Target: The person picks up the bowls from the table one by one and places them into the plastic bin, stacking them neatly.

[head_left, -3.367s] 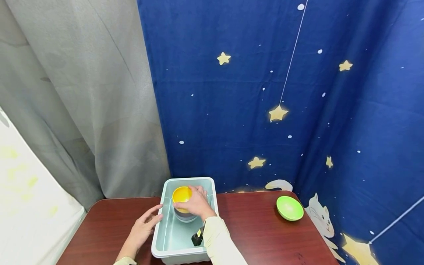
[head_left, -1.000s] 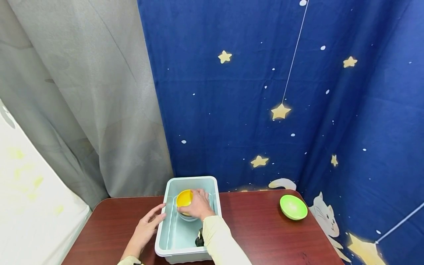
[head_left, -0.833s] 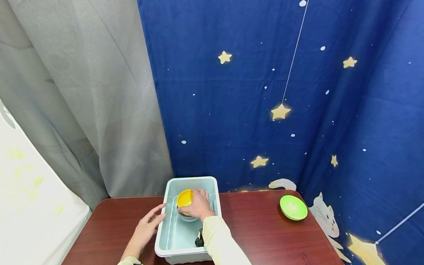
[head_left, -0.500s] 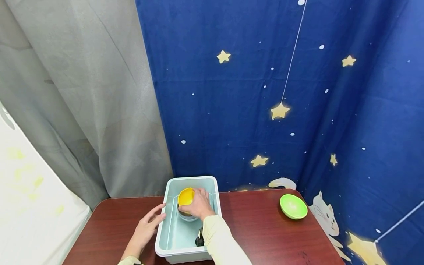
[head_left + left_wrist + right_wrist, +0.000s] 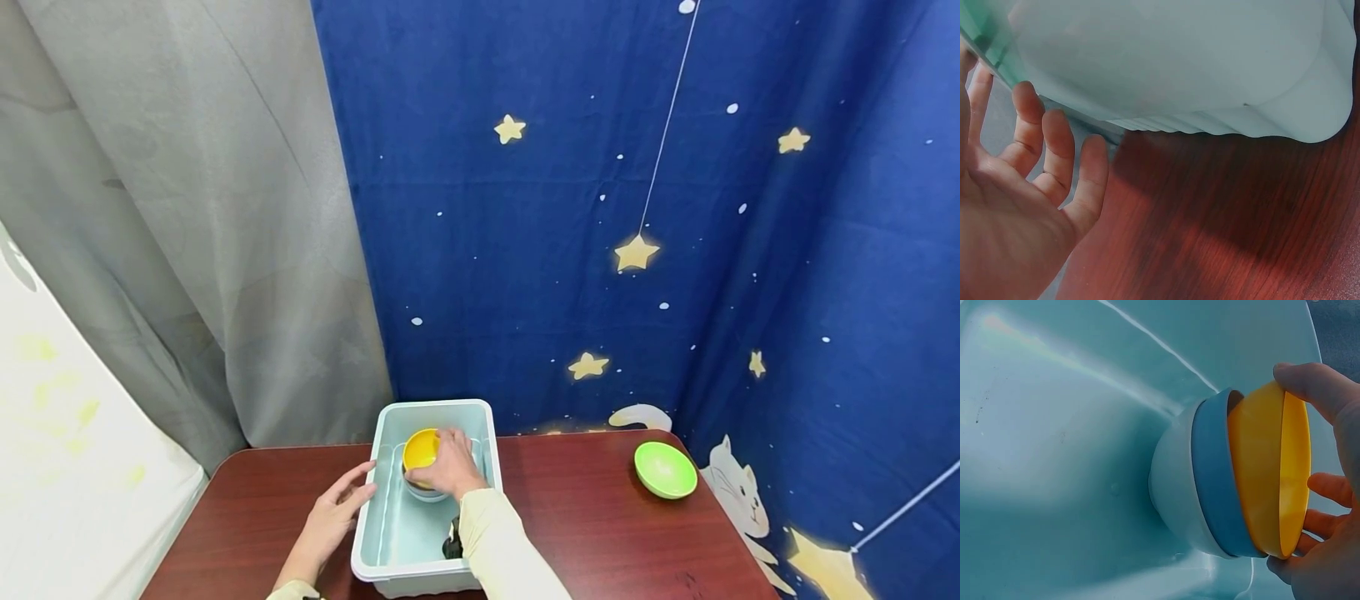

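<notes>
In the head view, a pale blue plastic bin (image 5: pixel 405 533) stands on the table. Inside it my right hand (image 5: pixel 453 468) grips a yellow bowl (image 5: pixel 420 447) by the rim, thumb on one side and fingers on the other. The right wrist view shows the yellow bowl nested in a blue bowl (image 5: pixel 1215 472), which sits in a pale grey-blue bowl (image 5: pixel 1175 481). The yellow bowl leans a little out of line with the blue one. My left hand (image 5: pixel 324 523) is at the bin's left rim, fingers loosely bent; whether the fingertips touch it I cannot tell.
A lime green bowl (image 5: pixel 665 471) sits near the right edge of the dark red wooden table (image 5: pixel 577 508). Behind the table hang a grey curtain (image 5: pixel 300 333) and a blue star-patterned curtain (image 5: pixel 517 317). A black wrist device (image 5: pixel 452 543) shows beside the right sleeve.
The yellow bowl has come down with my right hand and sits deeper in the stack than 3.4 seconds ago. Over the last second hardly anything moves. The left hand stays by the rim.
</notes>
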{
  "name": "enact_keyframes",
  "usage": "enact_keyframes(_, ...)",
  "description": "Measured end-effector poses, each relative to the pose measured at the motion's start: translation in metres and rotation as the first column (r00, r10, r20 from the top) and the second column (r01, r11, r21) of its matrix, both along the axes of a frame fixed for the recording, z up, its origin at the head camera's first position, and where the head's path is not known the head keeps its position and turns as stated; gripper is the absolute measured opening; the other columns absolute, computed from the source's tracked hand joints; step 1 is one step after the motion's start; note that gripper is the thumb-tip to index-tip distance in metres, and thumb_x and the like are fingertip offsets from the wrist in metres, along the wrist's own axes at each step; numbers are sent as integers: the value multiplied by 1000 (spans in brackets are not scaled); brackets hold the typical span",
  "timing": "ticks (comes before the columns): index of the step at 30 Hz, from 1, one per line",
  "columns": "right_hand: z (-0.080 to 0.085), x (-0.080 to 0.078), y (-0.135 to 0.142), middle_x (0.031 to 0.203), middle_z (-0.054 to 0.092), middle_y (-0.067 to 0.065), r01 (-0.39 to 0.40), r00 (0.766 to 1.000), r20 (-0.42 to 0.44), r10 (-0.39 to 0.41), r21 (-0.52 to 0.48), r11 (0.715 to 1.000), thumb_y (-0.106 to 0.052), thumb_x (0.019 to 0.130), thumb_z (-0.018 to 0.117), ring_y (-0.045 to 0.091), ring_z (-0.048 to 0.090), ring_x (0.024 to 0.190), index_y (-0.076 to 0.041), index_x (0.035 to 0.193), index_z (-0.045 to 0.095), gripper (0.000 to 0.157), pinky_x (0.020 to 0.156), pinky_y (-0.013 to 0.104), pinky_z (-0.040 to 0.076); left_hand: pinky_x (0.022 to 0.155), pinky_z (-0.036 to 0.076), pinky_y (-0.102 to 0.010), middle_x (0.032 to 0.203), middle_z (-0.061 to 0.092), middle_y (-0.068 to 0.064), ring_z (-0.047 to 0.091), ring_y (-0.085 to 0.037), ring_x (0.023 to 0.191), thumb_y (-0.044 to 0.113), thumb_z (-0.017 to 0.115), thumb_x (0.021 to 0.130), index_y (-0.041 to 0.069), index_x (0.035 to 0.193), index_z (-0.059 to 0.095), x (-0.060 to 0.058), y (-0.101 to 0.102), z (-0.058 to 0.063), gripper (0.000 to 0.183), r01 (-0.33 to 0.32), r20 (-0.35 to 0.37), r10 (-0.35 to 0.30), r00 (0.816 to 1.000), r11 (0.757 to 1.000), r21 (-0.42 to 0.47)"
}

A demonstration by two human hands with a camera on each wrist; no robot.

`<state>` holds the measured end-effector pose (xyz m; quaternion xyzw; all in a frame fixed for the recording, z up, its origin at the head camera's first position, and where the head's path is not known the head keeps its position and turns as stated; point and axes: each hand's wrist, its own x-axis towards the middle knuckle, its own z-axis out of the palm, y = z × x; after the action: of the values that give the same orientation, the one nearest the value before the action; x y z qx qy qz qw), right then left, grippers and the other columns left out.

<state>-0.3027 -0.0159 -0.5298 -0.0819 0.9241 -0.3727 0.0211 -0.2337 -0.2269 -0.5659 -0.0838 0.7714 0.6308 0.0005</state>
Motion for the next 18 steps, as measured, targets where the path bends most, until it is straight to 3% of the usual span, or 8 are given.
enact_keyframes(18, -2, -2, 0, 139, 51, 15, -40, 999, -24, 41, 47, 998, -42, 72, 89, 30, 47, 118, -2, 141, 51, 88, 102, 45, 46, 74, 59, -30, 113, 68, -15, 69, -17, 89, 35, 71, 96, 24, 144, 57, -1, 0, 1, 52, -6, 11, 6, 1000, 1000, 2)
